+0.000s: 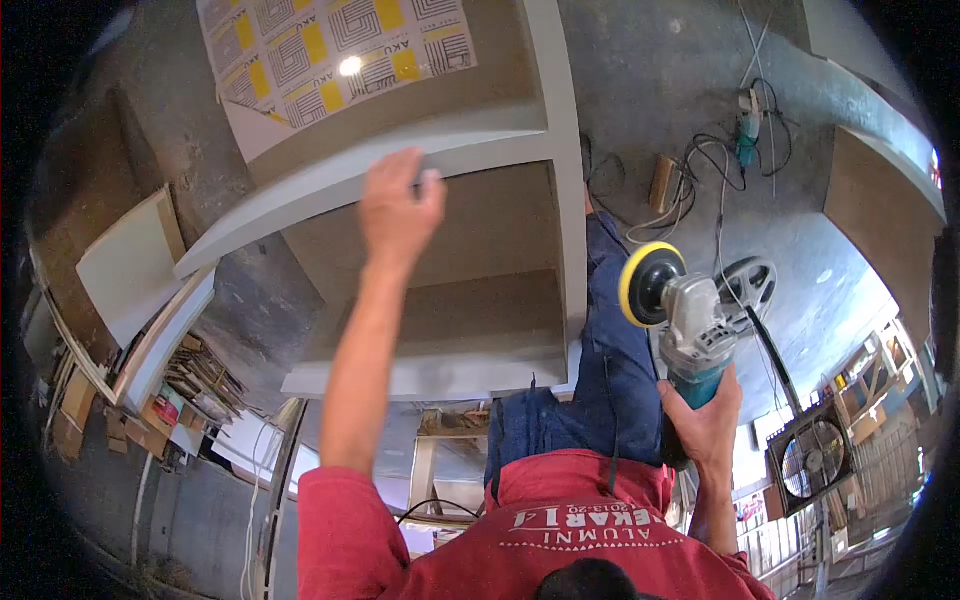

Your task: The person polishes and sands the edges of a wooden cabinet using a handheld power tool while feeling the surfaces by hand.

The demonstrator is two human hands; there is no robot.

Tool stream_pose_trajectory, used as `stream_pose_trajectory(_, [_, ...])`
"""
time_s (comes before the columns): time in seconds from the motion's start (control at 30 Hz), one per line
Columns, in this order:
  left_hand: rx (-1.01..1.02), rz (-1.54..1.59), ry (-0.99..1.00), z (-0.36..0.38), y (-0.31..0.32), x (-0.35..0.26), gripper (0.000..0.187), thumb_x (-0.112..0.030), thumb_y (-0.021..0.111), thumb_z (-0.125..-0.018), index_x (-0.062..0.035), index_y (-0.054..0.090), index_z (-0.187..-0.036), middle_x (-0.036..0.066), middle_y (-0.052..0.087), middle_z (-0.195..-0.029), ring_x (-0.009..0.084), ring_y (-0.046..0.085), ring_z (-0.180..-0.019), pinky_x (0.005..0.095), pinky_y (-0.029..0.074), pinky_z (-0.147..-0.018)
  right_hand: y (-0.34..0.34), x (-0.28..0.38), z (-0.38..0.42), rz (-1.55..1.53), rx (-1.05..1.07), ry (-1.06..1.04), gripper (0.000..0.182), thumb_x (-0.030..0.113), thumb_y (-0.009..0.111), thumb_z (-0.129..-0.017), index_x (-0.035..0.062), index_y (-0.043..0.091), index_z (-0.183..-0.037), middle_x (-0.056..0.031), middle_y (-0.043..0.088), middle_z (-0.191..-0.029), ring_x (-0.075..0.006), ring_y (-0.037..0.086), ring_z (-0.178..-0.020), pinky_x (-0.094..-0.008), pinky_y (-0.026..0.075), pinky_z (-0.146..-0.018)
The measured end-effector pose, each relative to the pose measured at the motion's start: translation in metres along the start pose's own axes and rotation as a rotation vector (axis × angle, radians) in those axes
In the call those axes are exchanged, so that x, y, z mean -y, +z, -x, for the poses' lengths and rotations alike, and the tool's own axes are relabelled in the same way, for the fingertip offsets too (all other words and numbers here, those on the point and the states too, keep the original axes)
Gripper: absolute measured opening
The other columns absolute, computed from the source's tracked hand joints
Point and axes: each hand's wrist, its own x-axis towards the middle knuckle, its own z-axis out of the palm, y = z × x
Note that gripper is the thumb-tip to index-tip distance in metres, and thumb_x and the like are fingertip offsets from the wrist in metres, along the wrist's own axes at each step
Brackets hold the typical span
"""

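Observation:
My left hand [400, 205] rests over the front edge of a grey-painted shelf [480, 152], thumb apart from the fingers and nothing gripped. That shelf runs across a grey cabinet frame [565, 200] in front of me. Off to the right of the cabinet, my right hand [708, 418] is wrapped round the teal body of an angle grinder [697, 330]. A round black backing pad with a yellow face [645, 285] is fitted to its head, facing left toward the cabinet and held beside my leg.
Patterned sheeting [350, 55] covers part of the cabinet's upper section. Power cables and a teal tool [748, 135] lie on the floor at upper right, near a small wooden block [663, 183]. A fan [812, 455] stands at lower right; scrap wood [205, 375] is piled at left.

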Motion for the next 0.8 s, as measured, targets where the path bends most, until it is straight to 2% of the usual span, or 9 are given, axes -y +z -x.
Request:
stream_pose_trajectory(0.07, [0.050,0.075,0.027,-0.010,0.021,-0.041,0.038,-0.020,0.067,-0.092,-0.0036,0.071,-0.125,0.017,0.071,-0.128,0.0369,0.065,-0.122,0.0456,0.048,-0.110,-0.007,-0.004,-0.001,-0.036,-0.051,0.017,0.065,0.015,0.085,-0.076,-0.0048,0.056,-0.131,-0.0212,0.074,-0.112,-0.0278,0.072,-0.102,-0.0387,0.053,-0.092])
stream_pose_trajectory(0.17, [0.057,0.183,0.107,-0.020,0.048,-0.093,0.038,-0.020,0.068,-0.091,-0.0028,0.070,-0.125,0.017,0.070,-0.129,0.0370,0.064,-0.121,0.0464,0.048,-0.109,-0.014,-0.022,-0.003,-0.049,-0.062,0.000,0.065,0.014,0.085,-0.076,-0.0043,0.057,-0.131,-0.0202,0.074,-0.113,-0.0269,0.071,-0.101,-0.0382,0.053,-0.092])
stream_pose_trajectory(0.23, [-0.017,0.209,0.263,-0.021,0.055,-0.104,0.040,-0.018,0.069,-0.089,-0.0033,0.069,-0.126,0.016,0.070,-0.129,0.0365,0.064,-0.120,0.0473,0.048,-0.109,-0.013,-0.025,-0.004,-0.098,-0.037,0.010,0.063,0.014,0.085,-0.077,-0.0042,0.058,-0.130,-0.0196,0.073,-0.113,-0.0262,0.070,-0.102,-0.0382,0.053,-0.092])
stream_pose_trajectory(0.3, [-0.009,0.173,0.220,-0.019,0.045,-0.087,0.041,-0.018,0.071,-0.088,-0.0036,0.068,-0.126,0.016,0.070,-0.129,0.0363,0.064,-0.121,0.0473,0.049,-0.109,-0.015,-0.030,-0.003,-0.054,-0.081,-0.039,0.052,0.013,0.081,-0.079,-0.0027,0.061,-0.124,-0.0102,0.070,-0.099,-0.0187,0.063,-0.089,-0.0349,0.052,-0.085])
stream_pose_trajectory(0.47, [0.036,-0.146,0.080,0.006,-0.005,0.025,0.050,-0.020,0.082,-0.081,-0.0071,0.068,-0.127,0.015,0.071,-0.127,0.0349,0.066,-0.119,0.0447,0.051,-0.105,-0.020,-0.034,-0.001,-0.080,-0.065,-0.009,0.052,0.012,0.082,-0.079,-0.0034,0.061,-0.124,-0.0097,0.070,-0.101,-0.0187,0.063,-0.090,-0.0346,0.052,-0.086])
stream_pose_trajectory(0.57, [0.109,-0.199,0.070,0.011,-0.047,0.090,0.052,-0.021,0.085,-0.080,-0.0068,0.067,-0.127,0.012,0.072,-0.125,0.0328,0.067,-0.117,0.0427,0.053,-0.102,-0.020,-0.041,-0.002,-0.072,-0.065,-0.034,0.053,0.011,0.082,-0.079,-0.0030,0.061,-0.126,-0.0099,0.070,-0.103,-0.0187,0.063,-0.092,-0.0344,0.051,-0.087])
stream_pose_trajectory(0.6, [0.153,-0.227,0.041,0.011,-0.060,0.106,0.052,-0.022,0.086,-0.080,-0.0065,0.068,-0.126,0.012,0.072,-0.125,0.0330,0.067,-0.117,0.0427,0.055,-0.100,-0.021,-0.042,-0.002,-0.066,-0.057,-0.021,0.057,0.012,0.083,-0.078,-0.0039,0.060,-0.128,-0.0154,0.072,-0.108,-0.0229,0.066,-0.096,-0.0373,0.052,-0.089])
stream_pose_trajectory(0.63, [0.196,-0.256,0.012,0.009,-0.066,0.111,0.052,-0.023,0.087,-0.079,-0.0063,0.068,-0.125,0.012,0.073,-0.124,0.0332,0.067,-0.117,0.0427,0.056,-0.098,-0.022,-0.042,-0.002,-0.061,-0.050,-0.008,0.062,0.013,0.085,-0.077,-0.0048,0.058,-0.130,-0.0209,0.073,-0.113,-0.0271,0.069,-0.100,-0.0401,0.053,-0.092])
stream_pose_trajectory(0.8, [0.189,-0.217,0.164,0.000,-0.050,0.080,0.048,-0.024,0.084,-0.082,-0.0061,0.069,-0.123,0.012,0.072,-0.124,0.0331,0.067,-0.118,0.0428,0.056,-0.098,-0.025,-0.045,0.000,-0.095,-0.066,0.008,0.060,0.013,0.084,-0.077,-0.0049,0.059,-0.129,-0.0186,0.073,-0.111,-0.0250,0.067,-0.098,-0.0387,0.052,-0.091])
